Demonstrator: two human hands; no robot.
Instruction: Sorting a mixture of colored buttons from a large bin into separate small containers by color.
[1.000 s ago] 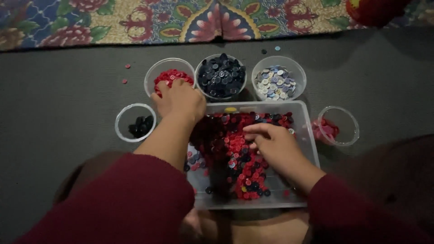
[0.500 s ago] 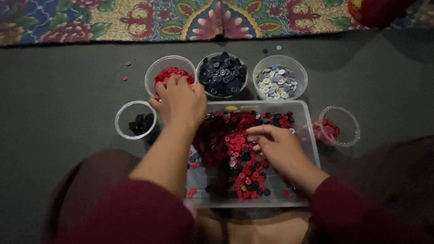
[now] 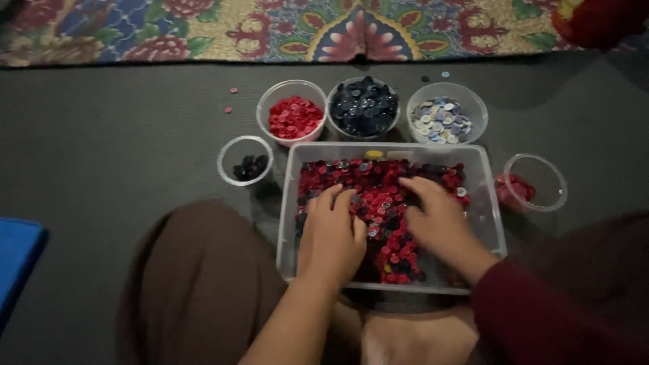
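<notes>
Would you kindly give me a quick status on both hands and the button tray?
Left hand and right hand flat on mixed buttons in clear tray. Grip unclear. Nothing blocking; sorted cups behind.

Dim, soft indoor light falls from above and ahead; the patterned multicoloured cloth (image 3: 324,30) beyond the hands is the brightest zone. The dark grey floor mat (image 3: 115,135) is murky and slightly grainy. Left hand (image 3: 332,233) and right hand (image 3: 438,220) are faintly motion-blurred. The clear rectangular plastic tray (image 3: 488,203) under the hands shows weak rim glints. The near edge is darkest.
</notes>
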